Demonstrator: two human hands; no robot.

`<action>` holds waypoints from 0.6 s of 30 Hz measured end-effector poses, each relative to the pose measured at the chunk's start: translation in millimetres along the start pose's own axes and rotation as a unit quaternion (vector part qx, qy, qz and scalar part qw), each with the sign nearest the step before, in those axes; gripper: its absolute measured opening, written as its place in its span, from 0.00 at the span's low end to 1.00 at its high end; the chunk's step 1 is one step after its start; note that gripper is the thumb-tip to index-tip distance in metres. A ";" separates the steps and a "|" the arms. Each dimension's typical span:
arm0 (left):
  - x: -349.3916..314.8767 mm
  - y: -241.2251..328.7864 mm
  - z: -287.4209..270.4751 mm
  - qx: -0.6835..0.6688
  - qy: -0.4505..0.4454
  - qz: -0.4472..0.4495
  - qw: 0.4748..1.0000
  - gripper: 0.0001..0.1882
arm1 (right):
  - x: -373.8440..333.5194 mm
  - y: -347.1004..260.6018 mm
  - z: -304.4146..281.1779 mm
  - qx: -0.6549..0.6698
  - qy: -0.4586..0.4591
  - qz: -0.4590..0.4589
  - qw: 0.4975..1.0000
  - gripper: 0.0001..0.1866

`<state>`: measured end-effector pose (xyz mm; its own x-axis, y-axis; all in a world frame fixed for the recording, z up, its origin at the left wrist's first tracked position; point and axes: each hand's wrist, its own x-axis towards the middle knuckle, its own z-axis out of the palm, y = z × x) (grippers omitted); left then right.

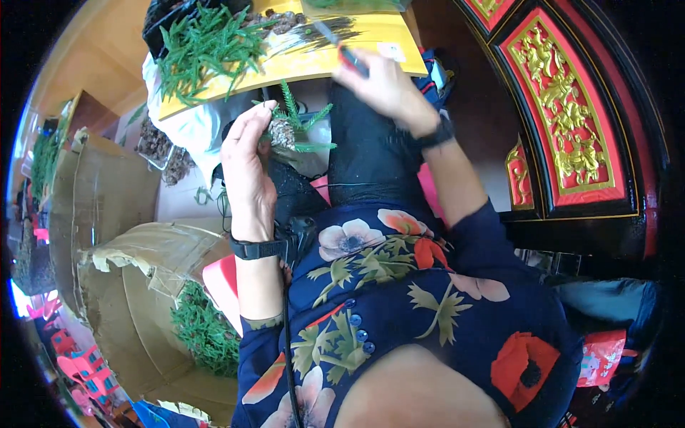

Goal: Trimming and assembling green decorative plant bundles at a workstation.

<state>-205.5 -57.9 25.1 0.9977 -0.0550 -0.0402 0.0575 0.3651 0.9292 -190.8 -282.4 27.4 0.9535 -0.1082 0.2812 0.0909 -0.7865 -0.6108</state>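
My left hand [246,160] is raised over my lap, its fingers closed around a small spray of green artificial pine sprigs [291,105] with a pine cone [282,133] in it. Sprig tips stick out past the fingertips, up and to the right. Over the near right edge of the yellow table [385,32], my right hand [389,89] grips a hand tool [354,62] with a red and black handle. Its grey metal end points up and left above thin dark wires [330,34]; motion blur hides its exact kind.
Green sprigs [203,53] are heaped at the table's left, beside brown pine cones [284,21]. Left of my legs stand a tray of pine cones [160,143] and an open cardboard box [128,314] holding more greenery [203,328]. A carved red-and-gold panel [567,114] rises at right.
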 end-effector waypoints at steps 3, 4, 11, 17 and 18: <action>0.0 -0.3 1.4 0.039 0.003 0.069 0.997 0.09 | -41.7 -39.4 -2.9 -0.004 -0.069 -0.040 0.997 0.18; -0.8 0.8 5.6 0.057 -0.002 0.107 0.993 0.08 | -48.2 -43.0 -6.2 0.002 -0.113 -0.056 0.992 0.16; -5.7 5.6 11.4 0.109 -0.010 0.179 0.978 0.08 | -52.5 -49.5 -11.6 -0.010 -0.145 -0.085 0.986 0.12; -3.3 4.2 6.6 0.136 0.002 0.197 0.971 0.07 | -49.8 -49.6 -11.4 0.003 -0.147 -0.102 0.984 0.11; -3.1 4.6 5.6 0.137 0.002 0.193 0.972 0.07 | -49.2 -50.3 -12.8 0.010 -0.152 -0.104 0.983 0.11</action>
<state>-208.5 -61.2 31.6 0.9433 0.0413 0.3295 -0.3320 0.0971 0.9383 -246.0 -245.3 53.7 0.9555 0.2427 0.1680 0.2949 -0.7598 -0.5795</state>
